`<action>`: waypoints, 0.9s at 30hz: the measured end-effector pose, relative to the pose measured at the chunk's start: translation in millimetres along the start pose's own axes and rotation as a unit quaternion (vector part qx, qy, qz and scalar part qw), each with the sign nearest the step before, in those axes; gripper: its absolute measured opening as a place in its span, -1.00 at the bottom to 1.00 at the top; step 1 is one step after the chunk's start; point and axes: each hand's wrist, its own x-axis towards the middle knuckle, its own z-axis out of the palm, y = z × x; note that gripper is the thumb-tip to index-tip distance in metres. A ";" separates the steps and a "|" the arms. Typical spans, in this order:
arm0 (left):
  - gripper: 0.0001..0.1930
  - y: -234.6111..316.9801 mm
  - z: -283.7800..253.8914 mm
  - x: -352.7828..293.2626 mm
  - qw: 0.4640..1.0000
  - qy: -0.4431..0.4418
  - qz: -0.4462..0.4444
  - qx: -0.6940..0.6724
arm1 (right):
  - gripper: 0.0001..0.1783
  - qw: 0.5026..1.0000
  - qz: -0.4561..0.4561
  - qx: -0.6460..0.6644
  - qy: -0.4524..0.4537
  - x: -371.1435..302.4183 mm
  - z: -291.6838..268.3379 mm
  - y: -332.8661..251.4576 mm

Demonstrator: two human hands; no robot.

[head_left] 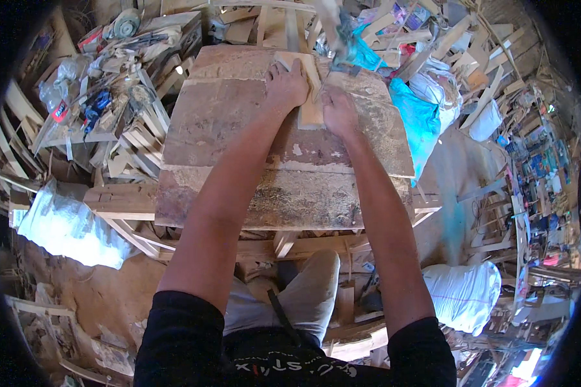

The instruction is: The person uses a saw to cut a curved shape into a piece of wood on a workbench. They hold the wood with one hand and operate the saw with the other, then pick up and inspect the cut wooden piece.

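A flat pale wooden piece (312, 115) lies on the worn wooden tabletop (232, 122), its long side pointing away from me. My left hand (286, 85) rests on its far left part with the fingers stretched out and spread. At its right edge, my right hand (339, 111) has curled fingers against the wood; their tips are partly hidden. Just beyond the right hand, a dusty grey machine part (343, 48) comes down close to the tabletop. It is blurred, and its working edge does not show clearly.
Wood scraps (142, 138) and a plastic bottle (59, 111) are heaped on the left. A turquoise sheet (414, 122) hangs by the table's right edge. White sacks stand low at left (71, 226) and right (463, 293). Wooden framing (126, 201) supports the tabletop.
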 end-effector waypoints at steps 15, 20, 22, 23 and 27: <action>-0.46 -0.7 2.3 6.0 1.000 0.011 0.003 -0.006 | -0.56 0.998 -0.032 -0.045 0.008 12.7 10.8 12.3; -0.46 0.4 2.5 5.6 1.000 0.003 0.011 -0.004 | -0.57 0.999 -0.026 -0.045 0.006 14.0 9.4 14.0; -0.47 -1.4 2.4 5.3 1.000 0.011 0.009 -0.005 | -0.57 0.999 -0.027 -0.032 0.009 12.4 10.5 9.9; -0.47 -2.6 2.4 5.0 1.000 0.015 0.008 -0.005 | -0.57 0.999 -0.034 -0.024 0.015 11.3 11.4 8.0; -0.48 2.5 3.2 8.3 1.000 0.003 0.009 -0.006 | -0.58 0.997 -0.038 -0.061 0.004 17.9 10.4 17.5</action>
